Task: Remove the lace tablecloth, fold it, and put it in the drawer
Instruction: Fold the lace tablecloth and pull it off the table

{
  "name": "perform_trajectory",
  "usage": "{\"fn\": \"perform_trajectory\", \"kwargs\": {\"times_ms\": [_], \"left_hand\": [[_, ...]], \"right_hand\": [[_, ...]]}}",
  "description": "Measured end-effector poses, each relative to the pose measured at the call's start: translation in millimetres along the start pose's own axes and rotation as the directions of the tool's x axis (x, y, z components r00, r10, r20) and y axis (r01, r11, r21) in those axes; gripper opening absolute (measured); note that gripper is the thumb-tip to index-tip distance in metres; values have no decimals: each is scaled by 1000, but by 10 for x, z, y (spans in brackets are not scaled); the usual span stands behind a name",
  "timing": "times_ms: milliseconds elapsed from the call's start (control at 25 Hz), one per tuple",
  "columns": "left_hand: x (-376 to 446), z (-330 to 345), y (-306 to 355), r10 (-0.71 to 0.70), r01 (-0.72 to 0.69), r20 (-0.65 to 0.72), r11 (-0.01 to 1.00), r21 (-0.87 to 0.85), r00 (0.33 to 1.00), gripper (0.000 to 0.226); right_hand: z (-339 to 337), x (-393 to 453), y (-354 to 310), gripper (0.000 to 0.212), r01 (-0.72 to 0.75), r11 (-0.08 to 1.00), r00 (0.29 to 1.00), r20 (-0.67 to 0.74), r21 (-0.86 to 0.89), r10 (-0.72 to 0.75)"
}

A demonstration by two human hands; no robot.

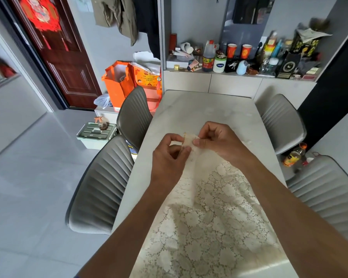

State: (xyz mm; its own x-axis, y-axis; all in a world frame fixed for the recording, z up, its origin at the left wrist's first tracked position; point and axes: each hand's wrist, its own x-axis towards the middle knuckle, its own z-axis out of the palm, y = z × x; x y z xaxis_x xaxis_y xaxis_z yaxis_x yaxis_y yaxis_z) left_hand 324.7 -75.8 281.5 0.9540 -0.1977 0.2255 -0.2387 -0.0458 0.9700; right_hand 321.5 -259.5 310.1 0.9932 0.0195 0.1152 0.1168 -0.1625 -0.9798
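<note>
Status, head view. The lace tablecloth (205,227) is seen gathered into a long narrow band that runs down the middle of the worktop (199,109) from the hands toward the near edge; the far half of the worktop is bare stone, so removal is judged largely done. One corner or end of the cloth is raised above the surface and is pinched from both sides: the left hand (169,155) has thumb and forefinger closed on its left edge, and the right hand (215,139) has thumb and forefinger clamped on its right edge, the other fingers curled (the hands are close together, almost touching). The step in hand is judged to be the matching of corners or edges for a fold. How many folds have been made cannot be told; the band looks at least doubled along its left side, where a smoother strip overlies the lace.

Left to do, by judgement: the folding to a compact packet and the stowing. No open drawer is seen. Flat cabinet fronts (235,85) under the shelf (181,68) behind the worktop may be drawers, but this cannot be confirmed.

Containers:
- Orange paper bag (117,85) on the floor at left, open, contents unclear.
- Green lidded storage box (94,133) beside the chairs, closed, a small brown object on its lid.
- Two red paper cups (231,51) on the shelf; contents not visible.
- Dark sauce bottle (207,57) and a white lotion bottle (219,65) on the shelf.
</note>
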Motion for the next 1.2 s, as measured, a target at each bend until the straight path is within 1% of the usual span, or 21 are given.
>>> {"fn": "perform_trajectory", "kwargs": {"times_ms": [80,120,160,200,240,280,360,440,520,560,600,640,680,720,760,800,880,920,1000,1120,1200], "left_hand": [[123,-154,8,62,-43,179,993,-107,982,42],[196,-232,-4,130,-104,295,989,-102,947,56],[276,-303,-17,211,-217,403,976,-31,890,65],[367,-361,-26,290,-383,493,918,97,820,68],[467,-403,-38,344,-544,568,808,227,747,67],[563,-425,-39,370,-656,624,685,318,689,61],[718,-410,-10,390,-760,689,534,370,610,45],[851,-359,54,417,-830,744,447,333,522,30],[975,-290,116,403,-856,793,441,269,457,25],[1027,-259,138,378,-844,810,478,245,449,24],[1054,-218,145,352,-820,819,526,227,452,24],[1053,-170,153,337,-794,820,568,215,463,21],[1021,-110,179,332,-771,813,603,207,478,18],[965,-34,228,332,-746,803,637,196,495,15],[879,56,306,328,-716,791,672,189,517,16],[762,151,411,319,-688,781,701,187,537,19],[498,354,682,303,-647,770,740,181,562,17],[358,456,812,315,-635,755,754,170,575,12],[-42,673,1097,376,-640,700,754,149,607,6],[-803,1000,1521,479,-672,592,726,148,648,11],[-1310,1192,1755,522,-678,524,719,153,673,12]], "right_hand": [[18,51,11,25,-40,996,999,34,75,37],[14,71,28,27,-59,993,997,54,100,54],[5,90,50,27,-73,991,995,75,108,65],[-2,106,69,28,-85,990,992,100,109,74],[-1,121,85,29,-97,989,989,125,113,83],[7,133,107,31,-112,986,986,140,122,95],[17,147,164,32,-148,980,981,144,131,129],[-5,135,191,34,-194,972,974,140,129,176],[-37,94,215,36,-231,964,972,82,134,221],[-29,59,220,36,-227,965,973,-5,132,229],[5,-3,229,35,-212,971,960,-160,113,228],[64,-94,243,33,-198,977,906,-365,83,214],[163,-218,247,29,-181,982,804,-567,54,179],[294,-374,237,25,-155,987,697,-704,37,136],[441,-548,218,20,-109,993,636,-765,42,102],[583,-736,185,15,-47,997,631,-772,63,79],[800,-1113,69,11,41,993,683,-728,114,55],[862,-1295,10,14,59,990,697,-715,129,52],[863,-1763,-149,30,71,989,708,-705,128,40],[780,-2583,-318,57,-9,995,707,-703,99,77],[765,-3059,-417,62,-109,992,670,-732,68,124]]}}
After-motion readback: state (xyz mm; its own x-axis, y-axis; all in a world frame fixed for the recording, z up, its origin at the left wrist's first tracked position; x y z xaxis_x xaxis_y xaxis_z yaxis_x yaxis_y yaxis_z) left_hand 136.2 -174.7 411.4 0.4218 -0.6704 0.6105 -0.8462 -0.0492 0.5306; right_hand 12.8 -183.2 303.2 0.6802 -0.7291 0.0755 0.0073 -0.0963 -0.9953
